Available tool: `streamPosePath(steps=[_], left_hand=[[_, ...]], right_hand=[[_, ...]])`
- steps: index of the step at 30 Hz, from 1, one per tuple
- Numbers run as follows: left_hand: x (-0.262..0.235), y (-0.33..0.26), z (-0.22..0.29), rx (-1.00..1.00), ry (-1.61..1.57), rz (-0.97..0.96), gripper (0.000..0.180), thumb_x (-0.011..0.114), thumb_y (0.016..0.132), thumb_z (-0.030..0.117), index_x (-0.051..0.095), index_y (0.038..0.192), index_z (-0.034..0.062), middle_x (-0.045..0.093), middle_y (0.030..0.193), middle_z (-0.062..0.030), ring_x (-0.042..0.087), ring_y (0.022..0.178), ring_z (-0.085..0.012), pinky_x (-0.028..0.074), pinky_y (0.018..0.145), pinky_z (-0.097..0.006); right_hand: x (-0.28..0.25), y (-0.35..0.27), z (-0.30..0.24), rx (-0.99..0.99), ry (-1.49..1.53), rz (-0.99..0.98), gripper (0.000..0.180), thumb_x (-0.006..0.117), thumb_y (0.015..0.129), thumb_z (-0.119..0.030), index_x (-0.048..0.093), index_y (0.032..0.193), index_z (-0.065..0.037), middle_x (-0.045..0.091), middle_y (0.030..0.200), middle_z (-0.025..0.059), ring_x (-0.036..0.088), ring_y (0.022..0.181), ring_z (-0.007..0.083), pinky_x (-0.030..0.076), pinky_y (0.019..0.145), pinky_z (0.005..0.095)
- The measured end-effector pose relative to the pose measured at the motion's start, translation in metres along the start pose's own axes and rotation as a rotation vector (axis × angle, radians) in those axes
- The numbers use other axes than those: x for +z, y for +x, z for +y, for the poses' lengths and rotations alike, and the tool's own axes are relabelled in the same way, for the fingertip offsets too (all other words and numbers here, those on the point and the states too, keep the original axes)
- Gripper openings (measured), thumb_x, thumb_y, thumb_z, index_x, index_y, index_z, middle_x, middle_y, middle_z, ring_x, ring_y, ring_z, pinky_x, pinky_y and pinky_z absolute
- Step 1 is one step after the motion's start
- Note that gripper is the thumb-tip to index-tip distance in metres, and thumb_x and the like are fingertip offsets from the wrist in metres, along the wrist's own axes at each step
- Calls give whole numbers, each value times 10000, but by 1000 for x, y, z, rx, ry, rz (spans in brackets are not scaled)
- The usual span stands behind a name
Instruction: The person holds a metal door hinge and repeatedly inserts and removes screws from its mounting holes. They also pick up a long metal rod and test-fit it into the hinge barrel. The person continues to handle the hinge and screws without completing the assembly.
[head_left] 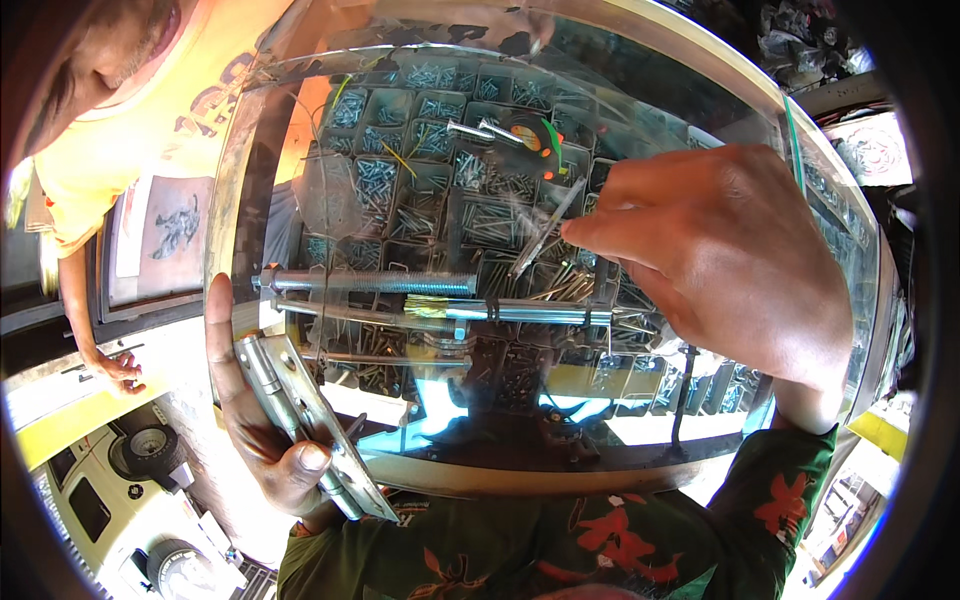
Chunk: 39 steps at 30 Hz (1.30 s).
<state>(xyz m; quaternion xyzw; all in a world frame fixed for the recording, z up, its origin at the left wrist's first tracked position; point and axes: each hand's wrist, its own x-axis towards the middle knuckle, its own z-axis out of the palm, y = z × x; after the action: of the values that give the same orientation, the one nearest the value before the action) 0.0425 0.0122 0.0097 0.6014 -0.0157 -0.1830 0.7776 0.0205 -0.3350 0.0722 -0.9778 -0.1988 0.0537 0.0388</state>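
In my left hand (265, 440), at the front left corner of the glass case, is a silver metal butt hinge (325, 430). My thumb presses its leaf, while one finger stretches up along the side. My right hand (715, 250) is over the right part of the glass top (325, 195), fingers curled together in a pinch. A slim silver metal piece (545, 230) slants beside its fingertip; whether the fingers grip it I cannot tell. Between my hands a thick threaded bolt (375, 282) and a bundle of silver rods (535, 312) lie across the glass.
Beneath the glass, compartments hold many screws (375, 185) and nails. Two loose bolts (485, 131) and a small orange-and-black round item (530, 130) are farther back. A person in an orange-yellow shirt (150, 120) stands at the left, one hand (118, 372) lowered. A pale vehicle (95, 500) is lower left.
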Motion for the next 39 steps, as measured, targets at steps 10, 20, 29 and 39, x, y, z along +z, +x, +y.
streamPosePath(steps=[10, 20, 29, 39], left_hand=[[13, 2, -10, 128, 3, 89, 1481, 1033, 729, 218, 29, 1790, -26, 630, 1420, -194, 668, 1263, -267, 556, 1100, -395], [6, -1, -17, 142, -81, 97, 1423, 1001, 696, 94, 87, 1775, -63, 683, 1425, -157, 692, 1296, -247, 560, 1153, -379], [14, -2, -13, 124, -102, 115, 1389, 998, 680, 107, 172, 1791, 4, 617, 1497, -124, 704, 1105, -155, 604, 868, -232], [13, 3, -17, 201, -92, 81, 1344, 977, 678, 97, 214, 1777, -22, 644, 1455, -123, 682, 1223, -199, 573, 1037, -289]], right_hand=[[7, -7, -2, 3, -65, -38, 366, 832, 759, -6, 885, 1091, -151, 743, 862, 24, 760, 757, 220, 597, 599, 396], [-4, -10, -8, -54, -120, -192, 370, 808, 801, -79, 872, 1157, -155, 719, 872, 20, 776, 805, 229, 618, 632, 407], [-8, -17, -18, -47, -63, -189, 312, 800, 867, -84, 849, 1171, -134, 726, 853, 34, 790, 817, 246, 627, 651, 427], [40, 23, 23, 120, 264, 400, 212, 736, 984, -18, 759, 1195, -17, 794, 1128, 171, 811, 917, 397, 667, 802, 512]])
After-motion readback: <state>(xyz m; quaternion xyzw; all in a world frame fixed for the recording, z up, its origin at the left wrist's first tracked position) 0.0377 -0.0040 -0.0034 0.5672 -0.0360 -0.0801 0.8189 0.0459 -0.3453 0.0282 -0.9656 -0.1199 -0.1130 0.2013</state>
